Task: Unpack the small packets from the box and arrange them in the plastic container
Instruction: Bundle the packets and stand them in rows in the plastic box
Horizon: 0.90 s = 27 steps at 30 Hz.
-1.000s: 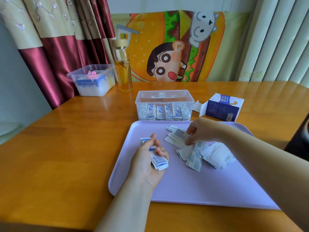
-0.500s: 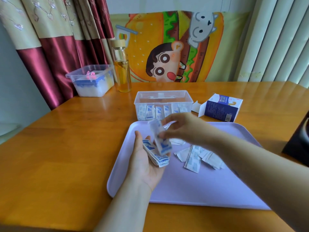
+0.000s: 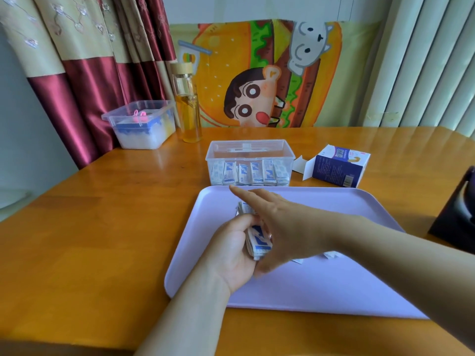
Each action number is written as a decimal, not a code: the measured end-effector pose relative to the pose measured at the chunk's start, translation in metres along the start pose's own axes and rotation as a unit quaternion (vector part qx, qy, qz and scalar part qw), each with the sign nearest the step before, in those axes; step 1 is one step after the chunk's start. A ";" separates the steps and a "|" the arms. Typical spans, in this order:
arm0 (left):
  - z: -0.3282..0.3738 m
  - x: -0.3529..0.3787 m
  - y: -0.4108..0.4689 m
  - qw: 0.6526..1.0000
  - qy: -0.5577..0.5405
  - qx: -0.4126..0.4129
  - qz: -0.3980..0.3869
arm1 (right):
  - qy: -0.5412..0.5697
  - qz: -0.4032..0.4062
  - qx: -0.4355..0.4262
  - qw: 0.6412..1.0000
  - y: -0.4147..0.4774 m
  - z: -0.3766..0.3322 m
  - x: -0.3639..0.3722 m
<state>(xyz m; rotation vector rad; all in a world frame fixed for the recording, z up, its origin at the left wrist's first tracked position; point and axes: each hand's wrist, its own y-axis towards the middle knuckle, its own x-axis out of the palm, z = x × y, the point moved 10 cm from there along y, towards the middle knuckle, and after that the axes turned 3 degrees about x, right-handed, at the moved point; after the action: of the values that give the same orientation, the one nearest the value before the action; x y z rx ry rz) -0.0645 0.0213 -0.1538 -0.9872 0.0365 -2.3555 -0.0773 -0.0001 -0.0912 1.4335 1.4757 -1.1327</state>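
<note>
Lilac tray [image 3: 334,291] lies on the desk [image 3: 102,240]. Over it the left hand [image 3: 228,255] grips a stack of packets [image 3: 258,238], and the right hand [image 3: 288,227] lays straight fingers against this stack. At 12 o'clock of the tray, the plastic container [image 3: 249,150] holds a row of packets [image 3: 250,173]. The box [image 3: 336,169] lies at 2 o'clock.

A home: curtains [image 3: 84,73], cartoon cloth [image 3: 257,73], wooden table [image 3: 102,227].

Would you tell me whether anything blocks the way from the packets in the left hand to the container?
Nothing visible does: only bare tray lies between the packets and the open container. The right hand lies over the packets, fingers straight.
</note>
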 end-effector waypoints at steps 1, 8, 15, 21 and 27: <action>0.002 0.001 0.001 1.000 0.016 0.004 -0.008 | 0.001 0.008 -0.003 1.000 0.001 0.000 -0.004; 0.032 0.019 0.004 0.992 0.117 0.018 -0.040 | 0.008 0.056 -0.046 0.997 0.005 -0.006 -0.035; 0.067 0.026 0.013 0.978 0.200 -0.013 -0.057 | 0.079 0.093 -0.061 0.991 0.020 -0.006 -0.092; 0.131 0.044 0.037 0.942 0.318 0.032 -0.102 | 0.211 0.143 -0.040 0.966 0.053 0.021 -0.153; 0.181 0.061 0.074 0.922 0.371 0.086 -0.071 | 0.270 0.214 0.000 0.939 0.088 0.050 -0.187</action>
<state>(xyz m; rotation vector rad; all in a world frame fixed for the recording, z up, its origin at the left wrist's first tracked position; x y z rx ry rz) 0.0579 -0.0373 -0.0011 0.0281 0.0502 -2.6747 0.0202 -0.1076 0.0634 2.0489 1.4000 -0.4851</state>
